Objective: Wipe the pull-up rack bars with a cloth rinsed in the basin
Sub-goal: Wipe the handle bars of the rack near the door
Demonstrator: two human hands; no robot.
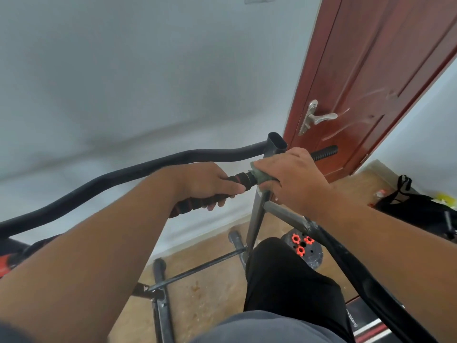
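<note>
I look down from above on the black pull-up rack, whose curved top bar (138,167) runs from the left to the grey upright post (276,144). My left hand (207,184) grips a black handle with red rings (241,179) just left of the post. My right hand (294,179) holds a green cloth (259,175) wrapped round the bar beside the post. Most of the cloth is hidden under my fingers. A ribbed black grip (325,152) sticks out beyond my right hand. No basin is in view.
A red-brown door (366,70) with a metal lever handle (319,117) stands right behind the post. The rack's base bars (197,268) lie on the tan floor below. A black weight with orange knobs (301,243) and a black bag (418,206) sit on the right.
</note>
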